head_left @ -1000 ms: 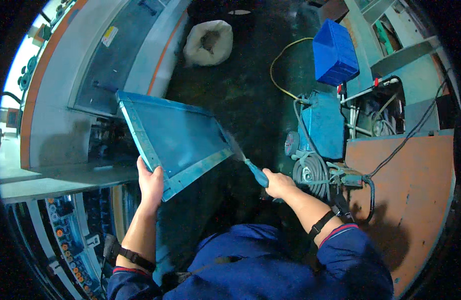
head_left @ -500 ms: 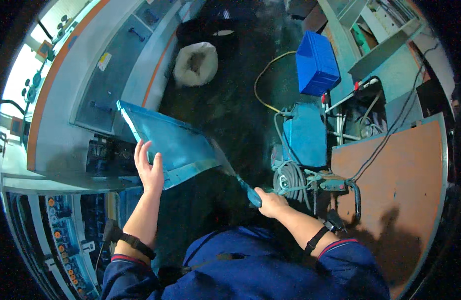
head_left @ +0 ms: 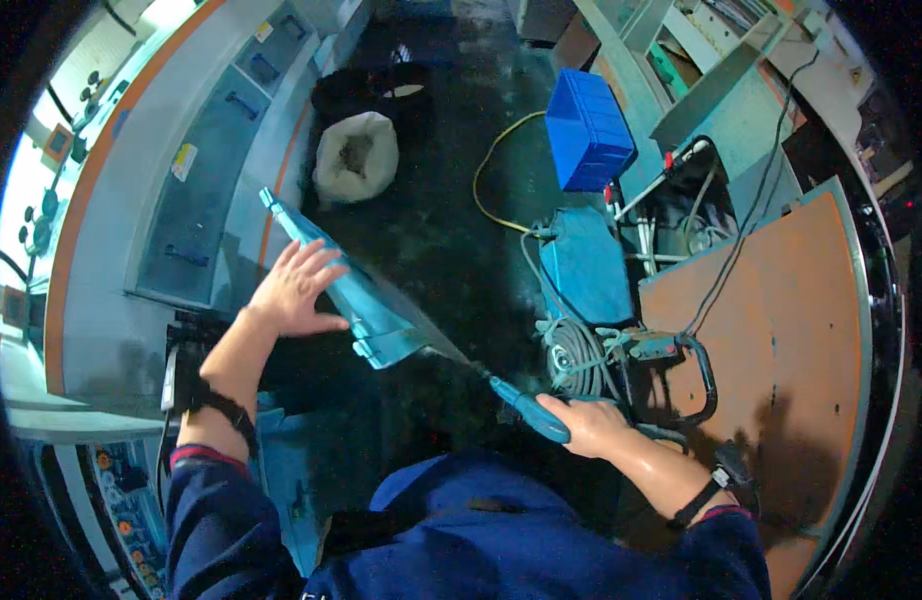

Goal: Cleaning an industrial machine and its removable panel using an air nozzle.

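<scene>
A broad, light-blue pan-like panel with a ribbed near edge hangs in the air in front of me, seen almost edge-on. From its right end a thin grey wedge tapers down to a blue handle. Whether the wedge and the panel are joined I cannot tell. My right hand is closed around that handle. My left hand lies over the panel's left side, fingers stretched and spread, thumb pointing toward its near edge.
A white sack with an open top stands on the dark floor ahead. To the right are a blue crate, a blue box-shaped unit, a coiled grey hose and a brown board. Grey cabinets line the left.
The panel has turned from showing its broad face to nearly edge-on. My right hand has moved right and slightly down with the handle. My left hand has shifted upward over the panel, fingers spread wider.
</scene>
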Demonstrator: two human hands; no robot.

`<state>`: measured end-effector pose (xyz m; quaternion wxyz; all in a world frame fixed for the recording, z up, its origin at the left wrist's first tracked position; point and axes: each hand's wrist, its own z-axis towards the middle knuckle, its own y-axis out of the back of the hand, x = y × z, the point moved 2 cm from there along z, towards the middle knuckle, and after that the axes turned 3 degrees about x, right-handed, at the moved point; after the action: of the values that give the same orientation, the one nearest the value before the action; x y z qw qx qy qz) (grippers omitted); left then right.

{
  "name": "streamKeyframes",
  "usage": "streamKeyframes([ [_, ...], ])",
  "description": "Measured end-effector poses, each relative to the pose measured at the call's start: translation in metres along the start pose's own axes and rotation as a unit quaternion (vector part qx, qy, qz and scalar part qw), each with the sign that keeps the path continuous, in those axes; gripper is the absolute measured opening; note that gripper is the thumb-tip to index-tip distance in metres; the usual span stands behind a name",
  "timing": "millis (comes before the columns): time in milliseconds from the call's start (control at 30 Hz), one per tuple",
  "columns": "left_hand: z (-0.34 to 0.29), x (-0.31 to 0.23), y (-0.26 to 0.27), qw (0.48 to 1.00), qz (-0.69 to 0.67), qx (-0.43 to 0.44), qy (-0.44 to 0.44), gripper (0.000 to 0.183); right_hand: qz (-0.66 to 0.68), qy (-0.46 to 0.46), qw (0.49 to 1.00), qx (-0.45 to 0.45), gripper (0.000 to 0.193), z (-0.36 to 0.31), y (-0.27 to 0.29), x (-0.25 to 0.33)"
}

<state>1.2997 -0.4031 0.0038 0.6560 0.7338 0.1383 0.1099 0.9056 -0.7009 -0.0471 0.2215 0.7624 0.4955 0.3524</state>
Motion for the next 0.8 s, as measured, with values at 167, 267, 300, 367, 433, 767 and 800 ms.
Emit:
streamKeyframes([
  [167,0.048,0.038,-0.005,0.995,0.018,0.023,-0.096,0.066,-0.032,-0.027,0.999,-0.011,0.073,-0.064,0.036,0.041],
  [267,0.059,0.047,-0.001,0.994,-0.037,-0.01,-0.101,0.063,-0.062,0.018,0.994,-0.083,0.077,-0.103,0.053,0.072],
  [300,0.065,0.049,0.002,0.994,-0.037,-0.013,-0.106,0.063,-0.073,0.022,0.993,-0.094,0.078,-0.112,0.056,0.081],
  [367,0.078,0.055,0.005,0.994,-0.07,0.069,-0.054,0.062,-0.084,0.021,0.99,-0.108,0.08,-0.114,0.053,0.097],
  [433,0.091,0.068,-0.003,0.994,-0.064,0.049,-0.07,0.055,-0.059,0.01,0.988,-0.139,0.078,-0.1,0.045,0.111],
  [767,0.13,0.064,-0.003,0.978,0.146,0.143,-0.043,0.035,0.142,-0.166,0.973,-0.073,0.073,-0.057,-0.007,0.121],
  [800,0.127,0.067,0.0,0.978,0.149,0.136,-0.056,0.037,0.153,-0.188,0.967,-0.08,0.072,-0.057,-0.008,0.121],
])
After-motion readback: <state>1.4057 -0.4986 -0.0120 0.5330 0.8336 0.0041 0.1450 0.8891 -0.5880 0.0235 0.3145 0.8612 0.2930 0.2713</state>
